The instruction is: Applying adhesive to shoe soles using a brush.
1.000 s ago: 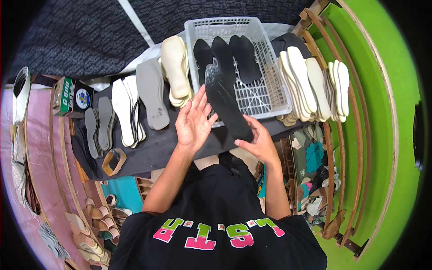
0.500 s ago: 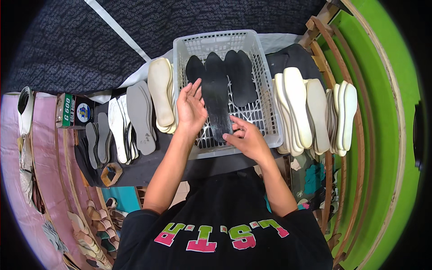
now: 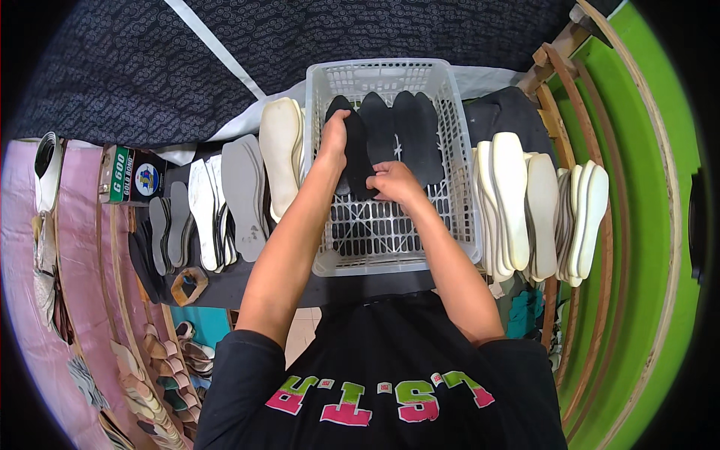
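Observation:
A dark, elongated shoe sole is held tilted over the left side of a pale plastic basket. My left hand grips its left edge near the upper end, thumb on top and most fingers hidden. The lower end is pinched between the thumb and fingers of my right hand. Part of another black sole shows beneath or behind the held one. Further black soles lie side by side to the right inside the basket.
Left of the basket stand stacks of cream soles, grey soles and white soles. More cream stacks stand to the right. A tin box and a tape roll are at far left. A wooden rack borders the right.
Both hands have moved away from my body with the sole, deeper over the basket. My left hand, open before, has closed on the sole's edge. The view has shifted slightly.

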Tool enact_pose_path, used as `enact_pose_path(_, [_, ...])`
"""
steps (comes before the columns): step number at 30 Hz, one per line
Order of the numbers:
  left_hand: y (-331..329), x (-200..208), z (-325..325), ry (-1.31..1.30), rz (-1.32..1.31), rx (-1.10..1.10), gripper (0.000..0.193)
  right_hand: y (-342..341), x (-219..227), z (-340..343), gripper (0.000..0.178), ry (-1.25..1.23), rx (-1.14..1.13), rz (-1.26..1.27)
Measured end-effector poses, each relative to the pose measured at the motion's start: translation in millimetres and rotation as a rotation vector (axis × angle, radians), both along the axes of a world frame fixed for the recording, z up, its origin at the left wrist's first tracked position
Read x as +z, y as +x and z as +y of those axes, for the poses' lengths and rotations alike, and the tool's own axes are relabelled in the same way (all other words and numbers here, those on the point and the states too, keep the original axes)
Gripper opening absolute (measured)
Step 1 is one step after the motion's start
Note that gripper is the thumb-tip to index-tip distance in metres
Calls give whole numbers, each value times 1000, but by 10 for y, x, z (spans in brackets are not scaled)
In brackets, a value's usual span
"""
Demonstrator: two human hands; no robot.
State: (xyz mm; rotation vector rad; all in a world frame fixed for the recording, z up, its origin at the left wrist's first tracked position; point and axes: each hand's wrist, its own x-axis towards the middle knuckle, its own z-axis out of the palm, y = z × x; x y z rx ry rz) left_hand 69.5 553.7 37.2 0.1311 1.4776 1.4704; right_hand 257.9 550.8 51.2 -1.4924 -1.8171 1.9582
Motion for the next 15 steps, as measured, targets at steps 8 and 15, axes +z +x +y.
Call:
enact_pose_path(8, [-120, -447, -47, -29, 243, 107, 44, -327, -119, 19, 68, -108, -31, 107])
enact_pose_path(15, [145, -36, -325, -63, 263, 6, 104, -442, -336, 103, 52, -90, -42, 113])
